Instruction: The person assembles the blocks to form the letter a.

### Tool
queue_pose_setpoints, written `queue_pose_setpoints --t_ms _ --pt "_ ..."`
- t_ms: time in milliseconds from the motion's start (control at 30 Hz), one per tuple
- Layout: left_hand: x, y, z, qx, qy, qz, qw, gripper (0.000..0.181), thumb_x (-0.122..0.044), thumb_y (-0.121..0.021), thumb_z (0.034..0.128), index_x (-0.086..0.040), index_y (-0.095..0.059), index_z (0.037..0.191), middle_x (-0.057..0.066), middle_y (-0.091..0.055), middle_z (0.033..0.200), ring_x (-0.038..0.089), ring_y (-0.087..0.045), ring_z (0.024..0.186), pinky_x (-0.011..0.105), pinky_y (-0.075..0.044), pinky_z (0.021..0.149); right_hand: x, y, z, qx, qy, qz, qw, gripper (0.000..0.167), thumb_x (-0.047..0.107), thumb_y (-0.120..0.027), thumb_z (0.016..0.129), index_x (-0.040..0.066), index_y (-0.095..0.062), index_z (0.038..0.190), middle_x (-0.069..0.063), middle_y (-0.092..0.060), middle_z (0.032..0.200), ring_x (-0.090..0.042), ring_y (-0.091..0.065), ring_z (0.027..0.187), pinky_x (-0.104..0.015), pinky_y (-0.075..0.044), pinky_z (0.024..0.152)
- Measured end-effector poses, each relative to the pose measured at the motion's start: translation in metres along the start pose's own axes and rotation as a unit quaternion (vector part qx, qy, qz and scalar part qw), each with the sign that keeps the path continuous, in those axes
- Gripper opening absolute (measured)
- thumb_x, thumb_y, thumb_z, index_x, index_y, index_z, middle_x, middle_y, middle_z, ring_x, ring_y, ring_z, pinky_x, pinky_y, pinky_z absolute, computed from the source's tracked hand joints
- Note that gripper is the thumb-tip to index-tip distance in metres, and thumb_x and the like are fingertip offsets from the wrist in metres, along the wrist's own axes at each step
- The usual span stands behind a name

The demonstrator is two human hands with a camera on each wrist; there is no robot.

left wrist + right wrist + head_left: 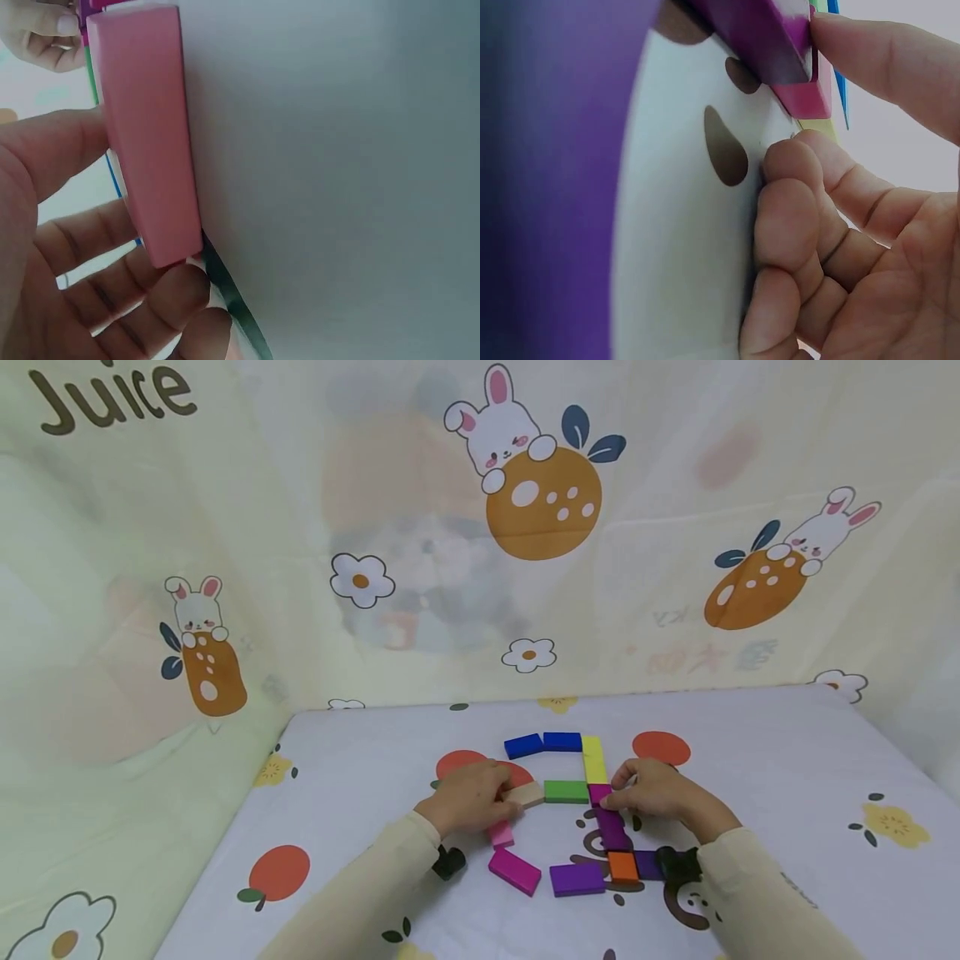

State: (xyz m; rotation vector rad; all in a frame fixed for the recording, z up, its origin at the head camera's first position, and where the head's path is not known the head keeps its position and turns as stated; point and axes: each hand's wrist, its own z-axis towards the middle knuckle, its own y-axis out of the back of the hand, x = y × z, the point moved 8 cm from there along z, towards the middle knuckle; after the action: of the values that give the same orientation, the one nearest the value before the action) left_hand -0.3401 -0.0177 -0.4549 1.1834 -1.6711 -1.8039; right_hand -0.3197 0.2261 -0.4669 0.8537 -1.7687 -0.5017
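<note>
My left hand [468, 795] pinches a plain wooden block [527, 794] between thumb and fingers, at the left end of a green block [566, 792]. Close below that hand lies a pink block [501, 834]; it fills the front of the left wrist view and hides the fingertips' contact. My right hand [656, 792] holds a magenta block [597, 792] between thumb and index finger. This block sits between a yellow block [593, 760] above and a purple-magenta block [612, 830] below. In the right wrist view, the other right fingers curl near the cloth.
Two blue blocks [562, 742] run left from the yellow block's top. Along the near side lie a deep pink block [514, 871], a purple block [577, 879], an orange block [623, 867] and a violet block [648, 865]. Printed cloth [360, 777] covers the table; a printed curtain [420, 635] stands behind.
</note>
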Motion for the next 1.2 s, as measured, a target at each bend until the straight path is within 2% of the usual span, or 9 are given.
queue_pose_setpoints --t_ms 200,533,633,800,1033,1200 --pt "0.001 -0.002 0.003 0.006 0.003 0.002 1.0 0.022 -0.041 -0.073 0.0972 -0.022 -0.068 0.108 -0.009 -0.057 0.089 0.008 -0.054 0.086 0.022 -0.047 0.074 -0.001 -0.001 0.0 0.0 0.005 0.004 1.0 0.031 0.032 -0.078 0.091 0.006 -0.066 0.102 -0.007 -0.061 0.083 -0.023 -0.054 0.082 -0.034 -0.043 0.07" --pt "0.002 0.0 0.0 0.0 0.002 -0.009 1.0 0.026 -0.039 -0.072 0.0985 -0.02 -0.069 0.116 -0.009 -0.059 0.094 0.008 -0.054 0.088 0.022 -0.047 0.077 0.003 -0.003 -0.003 0.001 0.007 0.001 1.0 0.025 0.031 -0.077 0.092 0.008 -0.069 0.092 -0.007 -0.059 0.077 -0.022 -0.053 0.078 -0.033 -0.04 0.067" --pt "0.003 0.002 -0.003 -0.005 0.023 -0.028 0.9993 0.03 -0.041 -0.073 0.0971 -0.017 -0.068 0.115 -0.008 -0.06 0.09 0.009 -0.055 0.084 0.023 -0.048 0.073 0.003 -0.002 -0.003 0.003 0.011 -0.005 0.9999 0.026 0.032 -0.077 0.093 0.008 -0.069 0.092 -0.007 -0.059 0.076 -0.022 -0.053 0.078 -0.033 -0.041 0.066" --pt "0.004 0.004 -0.012 -0.01 0.068 -0.049 0.9964 0.034 -0.044 -0.076 0.0935 -0.015 -0.061 0.103 -0.006 -0.058 0.08 0.011 -0.056 0.073 0.025 -0.047 0.064 -0.001 0.0 -0.003 0.004 0.013 -0.01 0.9999 0.026 0.034 -0.076 0.093 0.009 -0.07 0.091 -0.006 -0.059 0.077 -0.022 -0.053 0.078 -0.033 -0.04 0.066" --pt "0.003 0.0 -0.022 -0.009 0.095 -0.074 0.9927 0.036 -0.04 -0.078 0.0919 -0.013 -0.057 0.101 -0.002 -0.058 0.074 0.012 -0.054 0.064 0.025 -0.043 0.059 -0.002 0.0 -0.002 0.012 0.018 -0.006 0.9997 0.027 0.035 -0.076 0.092 0.009 -0.069 0.091 -0.006 -0.059 0.077 -0.022 -0.053 0.079 -0.033 -0.04 0.067" --pt "0.004 -0.002 -0.024 -0.009 0.1 -0.089 0.991 0.033 -0.037 -0.078 0.0931 -0.011 -0.059 0.102 -0.002 -0.058 0.073 0.011 -0.055 0.063 0.025 -0.042 0.057 -0.002 -0.002 0.0 0.017 0.017 -0.003 0.9997 0.028 0.036 -0.077 0.092 0.009 -0.069 0.091 -0.006 -0.059 0.077 -0.022 -0.053 0.08 -0.033 -0.04 0.067"
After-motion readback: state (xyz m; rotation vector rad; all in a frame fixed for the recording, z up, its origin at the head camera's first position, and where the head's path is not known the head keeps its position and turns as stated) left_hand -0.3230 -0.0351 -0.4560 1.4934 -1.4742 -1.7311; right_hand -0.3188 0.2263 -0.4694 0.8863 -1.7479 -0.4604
